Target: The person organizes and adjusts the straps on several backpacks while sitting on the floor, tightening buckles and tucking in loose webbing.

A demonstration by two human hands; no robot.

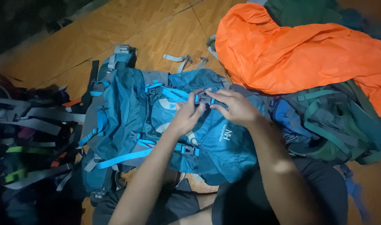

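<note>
A teal-blue backpack [128, 112] with light-blue straps lies on the wooden floor in front of me. Both hands meet over its upper middle at a small dark plastic buckle [205, 98]. My left hand [187, 116] pinches the buckle's left half with thumb and fingers. From the right, my right hand [235, 107] grips the other half. A light-blue strap [167, 92] runs left from the buckle. A second fastened buckle [189, 150] sits lower on the pack.
An orange fabric cover [298, 54] drapes over a green backpack [340, 125] at the right. A dark pack with grey and green straps [28, 137] lies at the left. Bare wooden floor [165, 29] lies beyond. My legs in dark trousers [248, 200] are below.
</note>
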